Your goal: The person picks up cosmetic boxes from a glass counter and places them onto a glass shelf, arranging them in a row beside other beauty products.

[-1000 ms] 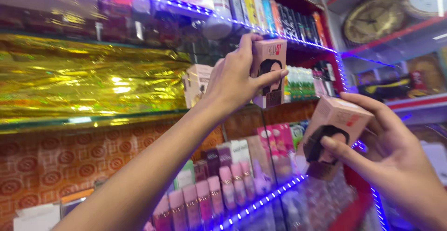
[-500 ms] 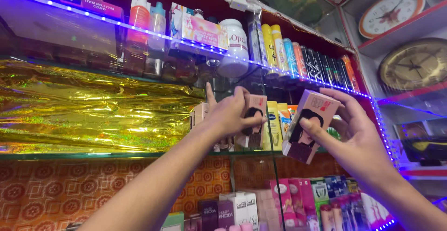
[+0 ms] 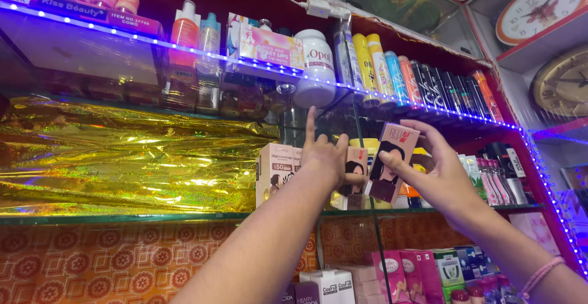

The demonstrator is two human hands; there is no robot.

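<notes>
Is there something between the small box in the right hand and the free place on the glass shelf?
Yes. The left hand and the box it holds stand on the shelf just left of and behind the right hand's box. Farther right, yellow containers fill the space.

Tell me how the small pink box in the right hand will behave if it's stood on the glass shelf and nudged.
The small pink box looks like thin printed card, so probably light and easily dented. It is tall and narrow, so a nudge would likely tip it rather than slide it on the glass shelf. The right hand pinches it with fingertips alone, which suggests little weight.
</notes>
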